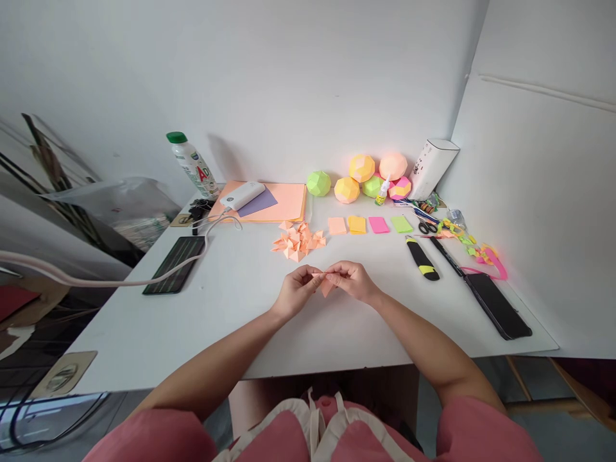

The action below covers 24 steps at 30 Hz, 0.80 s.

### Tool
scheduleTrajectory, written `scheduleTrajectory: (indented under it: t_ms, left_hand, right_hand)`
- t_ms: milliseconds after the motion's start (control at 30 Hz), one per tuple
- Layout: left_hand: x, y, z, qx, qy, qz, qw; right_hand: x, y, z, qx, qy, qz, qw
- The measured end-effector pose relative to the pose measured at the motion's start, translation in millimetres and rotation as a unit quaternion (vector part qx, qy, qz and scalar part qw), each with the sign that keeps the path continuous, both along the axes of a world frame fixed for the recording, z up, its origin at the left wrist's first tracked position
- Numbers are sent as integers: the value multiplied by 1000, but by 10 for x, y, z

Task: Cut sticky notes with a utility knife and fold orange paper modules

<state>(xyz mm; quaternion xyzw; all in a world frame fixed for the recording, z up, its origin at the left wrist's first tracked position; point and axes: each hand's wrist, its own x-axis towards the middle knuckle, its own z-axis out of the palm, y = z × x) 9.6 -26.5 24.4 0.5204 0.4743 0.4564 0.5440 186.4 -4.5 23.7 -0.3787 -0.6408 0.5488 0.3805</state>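
Between both hands, over the middle of the white table, is a small folded piece of peach paper [327, 287]. My left hand [299, 289] pinches its left side with thumb and fingers. On the other side my right hand [352, 280] grips it the same way, and the two thumbs nearly meet. One pointed corner of the paper hangs down below the fingers. Just beyond my left hand lies a loose heap of folded peach paper pieces [297, 242]. Four-sided pads of peach paper [337, 225], orange paper [357, 224], pink paper [379, 224] and green paper [401, 223] lie in a row behind.
Faceted paper balls [362, 168] and a small glue bottle [382, 191] stand along the wall. To the right are a utility knife [423, 258], scissors [427, 227] and a black phone [498, 306]. Leftward lie a dark tablet [175, 265], a white power bank [243, 195] with cable, and a bottle [193, 165].
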Motion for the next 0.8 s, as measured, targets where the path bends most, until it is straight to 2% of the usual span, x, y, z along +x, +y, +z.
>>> scheduleTrajectory:
  t_ms: [800]
  left_hand:
    - [-15,-18,-6,5,7,-10,1000]
  right_hand:
    - [-1,-2,2,-6,-1,10,1000]
